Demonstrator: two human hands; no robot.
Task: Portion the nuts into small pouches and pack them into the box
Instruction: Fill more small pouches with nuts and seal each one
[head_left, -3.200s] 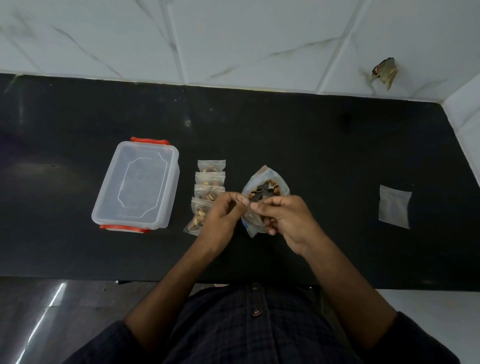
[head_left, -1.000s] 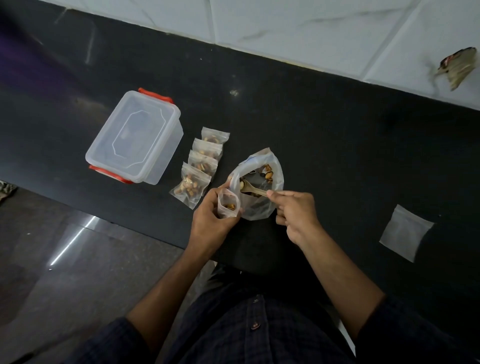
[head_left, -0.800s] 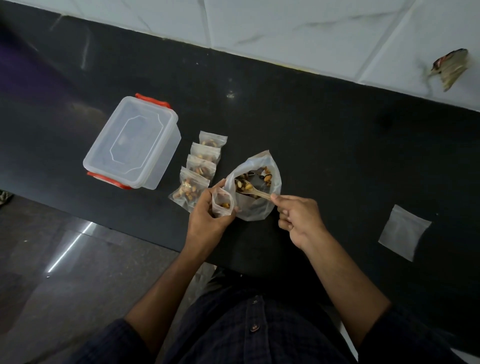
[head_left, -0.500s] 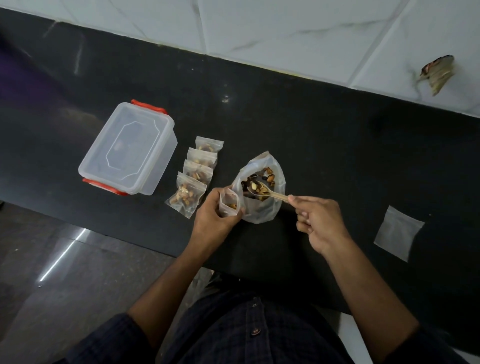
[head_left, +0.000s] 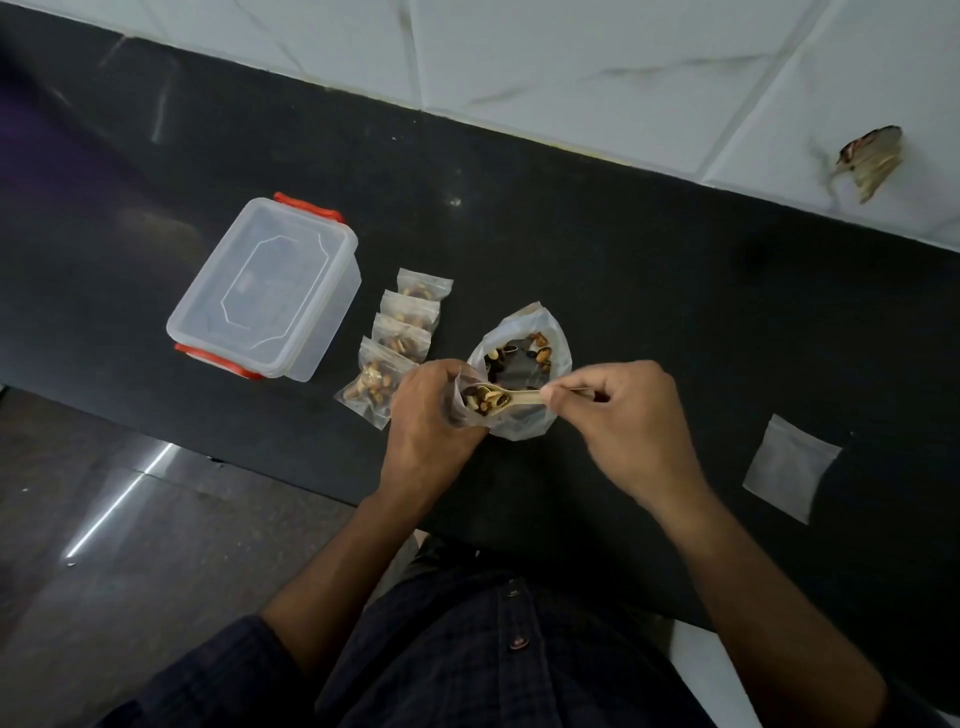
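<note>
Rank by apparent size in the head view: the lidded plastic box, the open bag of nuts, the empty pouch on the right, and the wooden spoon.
1. Lidded plastic box.
2. Open bag of nuts and empty pouch: look similar; the bag is partly hidden by the hands, so unranked.
3. Wooden spoon, smallest.

My right hand (head_left: 626, 421) now brings the small wooden spoon (head_left: 498, 401), loaded with nuts, out of the large clear plastic bag (head_left: 522, 374) to the mouth of the little clear pouch (head_left: 464, 402) in my left hand's (head_left: 428, 415) grip.

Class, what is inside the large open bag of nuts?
A few loose nuts lie inside the large bag. The spoon and right hand cover its near part.
</note>
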